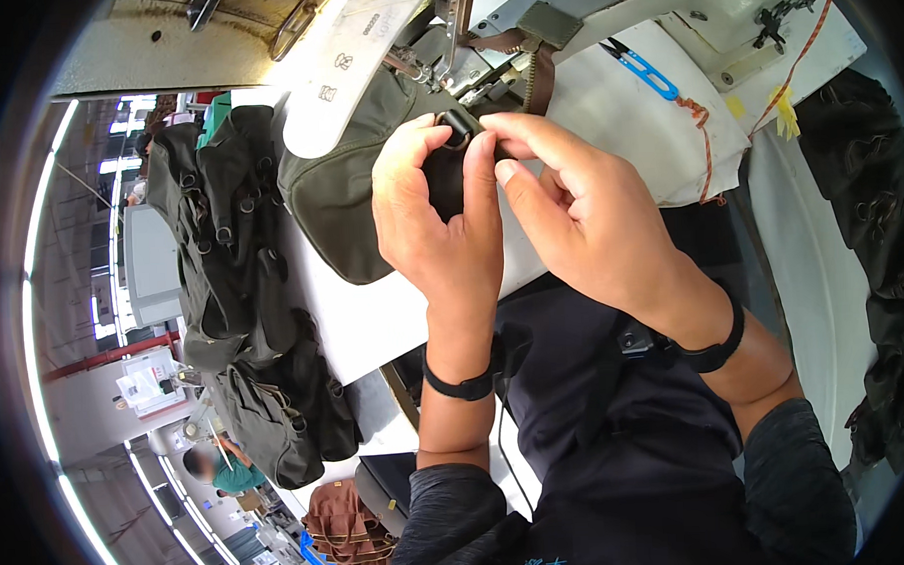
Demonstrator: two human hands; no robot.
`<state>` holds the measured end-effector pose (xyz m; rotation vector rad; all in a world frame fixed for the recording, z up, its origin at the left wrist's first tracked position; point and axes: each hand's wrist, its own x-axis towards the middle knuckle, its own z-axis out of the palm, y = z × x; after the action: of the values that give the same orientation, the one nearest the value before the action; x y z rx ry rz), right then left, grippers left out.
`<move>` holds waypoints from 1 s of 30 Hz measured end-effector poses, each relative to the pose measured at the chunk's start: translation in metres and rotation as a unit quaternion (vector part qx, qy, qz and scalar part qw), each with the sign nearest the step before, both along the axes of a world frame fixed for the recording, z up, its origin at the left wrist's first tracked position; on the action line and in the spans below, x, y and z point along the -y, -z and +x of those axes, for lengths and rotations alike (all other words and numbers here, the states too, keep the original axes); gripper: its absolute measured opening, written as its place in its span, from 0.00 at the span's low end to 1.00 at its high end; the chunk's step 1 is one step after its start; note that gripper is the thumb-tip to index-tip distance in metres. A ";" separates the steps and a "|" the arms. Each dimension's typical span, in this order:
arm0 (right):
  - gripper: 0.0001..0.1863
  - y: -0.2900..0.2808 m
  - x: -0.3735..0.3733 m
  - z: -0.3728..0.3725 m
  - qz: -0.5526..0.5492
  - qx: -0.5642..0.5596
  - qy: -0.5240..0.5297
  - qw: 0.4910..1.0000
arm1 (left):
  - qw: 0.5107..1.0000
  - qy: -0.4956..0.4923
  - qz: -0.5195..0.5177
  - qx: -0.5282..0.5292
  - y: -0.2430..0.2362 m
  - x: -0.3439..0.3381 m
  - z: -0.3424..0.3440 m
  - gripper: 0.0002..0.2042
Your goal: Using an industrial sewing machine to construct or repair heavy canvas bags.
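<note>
An olive-green fabric bag piece [334,192] lies on the white work surface under the head of a sewing machine [435,74]. Between the thumb and forefinger of my left hand [435,213] is a dark, shiny curled strip [456,130] at the edge of that bag piece. My right hand [599,213] meets it from the other side, its thumb and forefinger pinching an olive edge by the strip. Both sets of fingertips almost touch, just in front of the needle area. The fingers partly hide the strip and what the right hand pinches.
Blue thread snips [644,72] on an orange cord lie at the upper right. A zipper strip [539,80] runs behind my right hand. Stacked olive bags [236,240] stand at the left, dark bags [867,188] at the right. A person in green [235,469] is far off, lower left.
</note>
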<state>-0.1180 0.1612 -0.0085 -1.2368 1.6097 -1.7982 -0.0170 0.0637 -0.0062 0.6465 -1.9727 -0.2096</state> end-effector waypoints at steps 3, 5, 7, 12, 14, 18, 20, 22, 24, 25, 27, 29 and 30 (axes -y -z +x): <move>0.20 0.004 0.003 -0.003 -0.010 0.065 -0.030 0.997 | 0.998 0.016 0.035 -0.050 0.005 0.004 -0.004 0.13; 0.18 0.007 -0.003 -0.008 -0.013 0.106 -0.032 0.994 | 0.998 0.013 0.020 -0.050 0.007 0.005 -0.003 0.12; 0.16 0.013 -0.006 -0.015 0.010 0.168 -0.036 0.985 | 0.994 0.026 0.070 -0.080 0.009 0.005 -0.002 0.11; 0.19 0.039 0.019 -0.029 -0.086 0.185 0.026 0.979 | 0.994 0.007 0.092 -0.060 0.005 0.003 -0.001 0.10; 0.21 0.051 0.030 -0.031 -0.119 0.116 -0.021 0.986 | 0.996 0.003 0.083 -0.040 0.001 0.001 -0.001 0.11; 0.16 0.063 0.038 -0.035 -0.122 -0.005 -0.024 0.992 | 0.998 -0.035 -0.013 0.059 -0.009 -0.004 0.005 0.12; 0.11 0.064 0.038 -0.036 -0.158 -0.012 -0.047 0.986 | 0.993 -0.051 -0.049 0.092 -0.010 -0.005 0.008 0.13; 0.10 0.063 0.038 -0.036 -0.173 -0.008 -0.073 0.982 | 0.994 -0.049 -0.049 0.079 -0.007 -0.004 0.008 0.11; 0.10 0.059 0.035 -0.036 -0.116 0.068 -0.117 0.984 | 0.999 -0.028 -0.017 0.038 -0.002 -0.002 0.006 0.09; 0.10 0.057 0.034 -0.035 -0.118 0.069 -0.122 0.983 | 0.999 -0.019 -0.010 0.024 0.001 -0.002 0.005 0.09; 0.13 0.052 0.031 -0.037 -0.068 0.133 -0.172 0.974 | 0.998 0.003 0.060 -0.017 0.005 -0.004 0.002 0.08; 0.15 0.044 0.028 -0.036 -0.065 0.141 -0.178 0.972 | 0.998 0.002 0.061 -0.023 0.005 -0.008 0.000 0.06; 0.14 0.041 0.025 -0.034 -0.046 0.168 -0.179 0.968 | 0.992 0.014 0.108 -0.060 0.004 -0.010 0.000 0.06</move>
<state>-0.1521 0.1362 -0.0494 -1.1042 1.0524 -1.7481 -0.0172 0.0734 -0.0100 0.7286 -1.8583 -0.4745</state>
